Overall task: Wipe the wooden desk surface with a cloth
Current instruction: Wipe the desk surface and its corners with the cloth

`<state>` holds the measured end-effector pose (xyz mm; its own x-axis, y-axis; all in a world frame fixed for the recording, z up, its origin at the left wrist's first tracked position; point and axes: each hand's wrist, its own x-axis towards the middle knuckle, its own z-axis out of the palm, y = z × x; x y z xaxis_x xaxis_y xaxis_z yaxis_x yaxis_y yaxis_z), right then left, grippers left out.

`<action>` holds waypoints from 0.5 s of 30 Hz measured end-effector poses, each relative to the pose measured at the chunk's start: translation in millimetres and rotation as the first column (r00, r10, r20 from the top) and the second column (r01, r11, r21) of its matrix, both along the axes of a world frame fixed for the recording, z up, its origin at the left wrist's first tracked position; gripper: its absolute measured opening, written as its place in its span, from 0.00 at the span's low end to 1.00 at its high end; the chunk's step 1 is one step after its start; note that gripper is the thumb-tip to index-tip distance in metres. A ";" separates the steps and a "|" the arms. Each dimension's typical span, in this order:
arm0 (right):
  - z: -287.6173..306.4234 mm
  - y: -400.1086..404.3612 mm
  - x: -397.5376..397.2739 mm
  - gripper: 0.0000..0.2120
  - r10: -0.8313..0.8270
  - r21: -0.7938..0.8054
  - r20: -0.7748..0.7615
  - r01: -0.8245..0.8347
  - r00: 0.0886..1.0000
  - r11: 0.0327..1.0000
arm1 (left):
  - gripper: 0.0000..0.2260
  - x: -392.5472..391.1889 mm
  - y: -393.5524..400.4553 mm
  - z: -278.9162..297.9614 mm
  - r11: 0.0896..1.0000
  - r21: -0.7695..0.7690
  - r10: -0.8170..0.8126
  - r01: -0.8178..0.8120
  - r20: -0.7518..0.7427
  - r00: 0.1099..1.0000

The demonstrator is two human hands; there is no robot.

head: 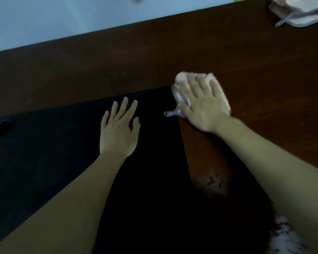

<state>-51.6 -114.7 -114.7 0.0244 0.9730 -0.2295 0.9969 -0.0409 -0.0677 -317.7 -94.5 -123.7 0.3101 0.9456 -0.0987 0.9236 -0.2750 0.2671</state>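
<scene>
A dark reddish-brown wooden counter (228,52) fills most of the view, its far edge running along a pale wall. A large flat black mat (53,140) lies on the counter's left and near part, its right edge slanting down the middle; a round dark spot shows near the mat's left end. A crumpled white cloth (182,83) with a grey-striped edge and a small loop lies on the wood just at the mat's far right corner, overlapping that corner slightly. Well apart, at the far right corner of the counter, lies a second bundle of pale fabric with grey trim (299,11), blurred.
</scene>
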 end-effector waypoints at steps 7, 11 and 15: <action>-10.2 -149.2 -19.4 0.31 0.407 0.103 0.043 -0.409 0.912 0.907 | 0.24 2.8 -2.5 0.7 1.000 0.011 0.009 -0.009 -0.034 0.999; -7.5 -109.4 28.6 0.32 0.415 0.060 0.053 -0.417 0.908 0.907 | 0.25 0.0 1.4 -1.4 1.000 -0.001 -0.011 0.011 -0.049 0.999; -4.4 -28.6 54.9 0.33 0.070 0.019 -0.002 -0.070 0.998 0.997 | 0.24 -1.3 2.4 -4.4 1.000 0.028 -0.002 0.003 -0.042 0.999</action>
<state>3.3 -143.3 -119.1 -0.0450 0.9764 -0.2111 0.9970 0.0307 -0.0704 -319.0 -92.1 -128.1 0.3088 0.9473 -0.0857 0.9331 -0.2843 0.2201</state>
